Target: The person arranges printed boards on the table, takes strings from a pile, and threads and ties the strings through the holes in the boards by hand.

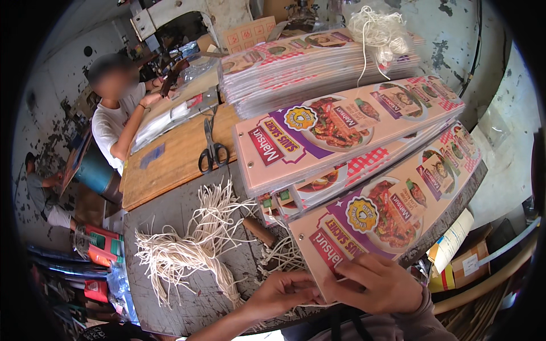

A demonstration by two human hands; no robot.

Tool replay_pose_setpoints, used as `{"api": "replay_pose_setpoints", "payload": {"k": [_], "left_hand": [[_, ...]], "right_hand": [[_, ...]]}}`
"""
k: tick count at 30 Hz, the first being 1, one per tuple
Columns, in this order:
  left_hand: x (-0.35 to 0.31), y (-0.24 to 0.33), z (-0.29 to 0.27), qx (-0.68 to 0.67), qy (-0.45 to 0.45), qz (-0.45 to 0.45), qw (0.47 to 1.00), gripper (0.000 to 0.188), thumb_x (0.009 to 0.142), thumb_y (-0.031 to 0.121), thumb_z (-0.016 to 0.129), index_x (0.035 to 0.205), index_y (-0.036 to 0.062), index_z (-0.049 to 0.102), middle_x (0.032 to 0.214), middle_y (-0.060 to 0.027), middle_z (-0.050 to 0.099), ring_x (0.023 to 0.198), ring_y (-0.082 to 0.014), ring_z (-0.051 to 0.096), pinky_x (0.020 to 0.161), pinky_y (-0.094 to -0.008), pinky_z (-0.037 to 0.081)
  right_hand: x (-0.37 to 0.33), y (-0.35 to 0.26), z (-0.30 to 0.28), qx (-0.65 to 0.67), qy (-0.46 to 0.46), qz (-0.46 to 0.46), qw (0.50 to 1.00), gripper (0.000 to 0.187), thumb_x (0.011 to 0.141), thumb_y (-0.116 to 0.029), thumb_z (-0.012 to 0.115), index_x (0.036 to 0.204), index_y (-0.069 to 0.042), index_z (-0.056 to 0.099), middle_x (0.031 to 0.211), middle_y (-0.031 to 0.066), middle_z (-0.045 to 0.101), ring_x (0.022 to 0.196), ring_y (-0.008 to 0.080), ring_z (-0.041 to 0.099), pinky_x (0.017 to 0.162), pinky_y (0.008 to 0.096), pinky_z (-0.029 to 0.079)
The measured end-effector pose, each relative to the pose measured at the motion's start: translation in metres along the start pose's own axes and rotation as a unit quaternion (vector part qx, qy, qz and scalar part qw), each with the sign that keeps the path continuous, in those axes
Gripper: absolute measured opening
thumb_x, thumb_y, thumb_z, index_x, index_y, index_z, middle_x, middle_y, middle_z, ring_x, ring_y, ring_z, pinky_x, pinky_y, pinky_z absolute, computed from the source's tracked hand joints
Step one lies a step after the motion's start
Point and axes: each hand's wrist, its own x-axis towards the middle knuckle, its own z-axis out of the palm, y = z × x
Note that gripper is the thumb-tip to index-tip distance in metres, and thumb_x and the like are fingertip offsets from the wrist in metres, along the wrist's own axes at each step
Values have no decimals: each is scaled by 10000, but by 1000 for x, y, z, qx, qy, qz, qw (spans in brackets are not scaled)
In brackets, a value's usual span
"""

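Note:
A long printed card [364, 213] with food pictures and a metal eyelet lies slanted in front of me, on the near side of the stacks. My right hand [375, 284] grips its near end, fingers over the printed face. Beside that end my left hand [284, 292] is closed, fingertips together at the card's lower edge; what they pinch is hidden. Left of the hands, a bundle of white cords [182, 256] spreads over the dark table. A short wooden stick [259, 232] rests by more cords next to the card.
Beyond are a fanned stack of similar cards [347, 133] and a taller stack [307, 65] topped by a tangled cord ball [380, 34]. Black scissors [211, 149] lie partly on a wooden board [170, 165]. A person in a white shirt [111, 125] works across the table; another sits far left.

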Motion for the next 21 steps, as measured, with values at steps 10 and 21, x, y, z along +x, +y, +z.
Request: {"api": "replay_pose_setpoints", "payload": {"k": [10, 21], "left_hand": [[-5, -9, -2, 15, 24, 2, 1000, 324, 881, 10, 543, 1191, -62, 480, 1056, -107, 614, 947, -128, 591, 845, -255, 483], [-2, -4, 1, 5, 19, 14, 1000, 404, 879, -7, 534, 1266, -44, 422, 1118, -125, 594, 1011, -139, 571, 874, -260, 466]], "right_hand": [[7, -7, -4, -211, -35, -144, 966, 81, 733, -204, 568, 806, -178, 546, 789, -34, 459, 802, 105, 464, 648, 260, 382], [22, -16, -7, -280, -81, -143, 946, 106, 749, -220, 552, 694, -158, 485, 665, -32, 417, 724, 103, 474, 687, 289, 389]]}}
